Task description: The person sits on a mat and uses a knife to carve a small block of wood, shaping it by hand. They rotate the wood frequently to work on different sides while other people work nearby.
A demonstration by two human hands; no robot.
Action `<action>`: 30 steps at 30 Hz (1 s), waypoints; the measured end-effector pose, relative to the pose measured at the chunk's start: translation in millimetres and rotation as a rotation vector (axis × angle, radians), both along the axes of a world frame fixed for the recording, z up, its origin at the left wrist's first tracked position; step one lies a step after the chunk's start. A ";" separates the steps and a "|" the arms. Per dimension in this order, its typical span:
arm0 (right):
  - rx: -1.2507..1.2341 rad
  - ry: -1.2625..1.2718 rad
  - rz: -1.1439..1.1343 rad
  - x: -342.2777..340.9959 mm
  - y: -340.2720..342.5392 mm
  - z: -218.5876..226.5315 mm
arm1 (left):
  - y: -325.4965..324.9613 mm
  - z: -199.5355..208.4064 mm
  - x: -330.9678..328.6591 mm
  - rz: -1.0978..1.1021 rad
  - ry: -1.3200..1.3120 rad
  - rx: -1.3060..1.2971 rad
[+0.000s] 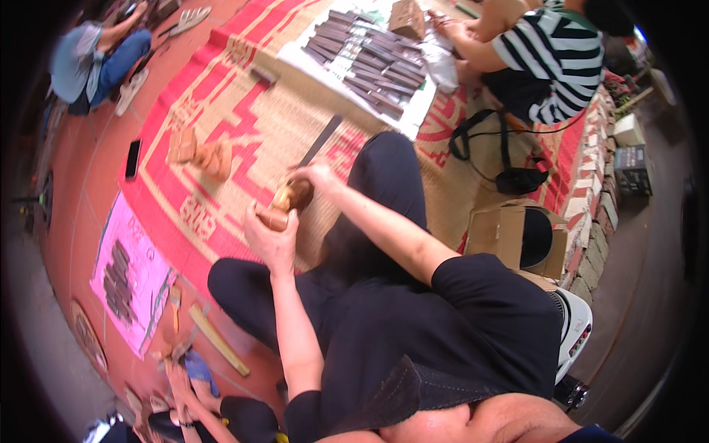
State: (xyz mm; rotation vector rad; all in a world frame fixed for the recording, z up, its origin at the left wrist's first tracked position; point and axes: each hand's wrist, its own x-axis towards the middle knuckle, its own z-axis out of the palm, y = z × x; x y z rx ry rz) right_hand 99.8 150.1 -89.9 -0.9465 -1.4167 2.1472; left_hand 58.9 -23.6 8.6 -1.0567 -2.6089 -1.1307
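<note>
A: How many hands are at work on the mat, and on what?

B: Two of the wearer's own; the left hand (270,240) cups a round brown wooden piece (275,218) from below, fingers curled up around it; the right hand (316,177) comes in from the right with the forearm stretched across the knee, fingers closed over a second rounded brown piece (294,195) and what seems the handle of a long dark blade (320,139); whether they pinch the blade or the piece I cannot tell.

A: Where do the two pieces sit?

B: Touching each other, just above the woven red-and-tan mat (244,125), in front of the wearer's black-clad knee.

A: Anything else of that sort?

B: A small cluster of brown wooden blocks (201,153) lies on the mat to the left, well apart from the hands; too blurred to count exactly.

A: Packages or sheets?

B: One open brown cardboard box (502,232) at the right, beside the brick edge; one pink sheet (140,277) at the lower left with dark strips on it; one white sheet (421,107) at the top carrying many dark flat slats (369,55), by a person in a striped shirt (554,52); one black phone (133,158) on the red floor.
</note>
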 end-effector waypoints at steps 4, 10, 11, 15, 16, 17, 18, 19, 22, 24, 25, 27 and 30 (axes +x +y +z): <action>-0.100 0.090 -0.083 0.6 -6.8 -5.7 | 0.4 5.5 -6.2 0.013 -0.049 0.029; -0.131 0.128 -0.109 12.5 -2.4 17.2 | -3.2 10.0 -27.9 0.055 -0.256 0.089; -0.113 0.118 -0.113 12.0 -2.9 15.8 | -5.3 9.6 -33.4 0.048 -0.291 0.067; -0.065 0.120 -0.141 10.4 -1.9 9.2 | -3.6 0.3 -50.5 0.059 -0.352 0.075; -0.051 0.126 -0.147 10.4 -2.3 8.3 | -3.2 -3.3 -54.6 0.066 -0.356 0.086; -0.059 0.126 -0.149 10.6 -2.7 7.6 | -2.9 -7.1 -57.8 0.088 -0.371 0.114; -0.067 0.125 -0.151 11.1 -2.3 7.8 | -1.5 -6.3 -59.0 0.099 -0.395 0.124; -0.074 0.124 -0.153 11.3 -2.0 8.3 | -0.3 -4.8 -60.0 0.110 -0.420 0.133; -0.050 0.118 -0.106 12.1 -3.5 10.7 | 3.5 -7.1 -59.5 0.188 -0.457 0.167; -0.057 0.160 -0.085 13.9 -5.8 13.2 | 5.7 -6.6 -54.6 0.234 -0.487 0.189; -0.060 0.180 -0.075 15.0 -6.8 14.7 | 6.1 -2.8 -50.3 0.247 -0.511 0.199; -0.053 0.179 -0.132 12.9 -10.8 19.4 | 3.5 -3.4 -49.2 0.263 -0.549 0.225; -0.004 0.180 -0.150 8.4 -13.9 11.9 | -5.7 -16.5 -55.7 0.268 -0.578 0.268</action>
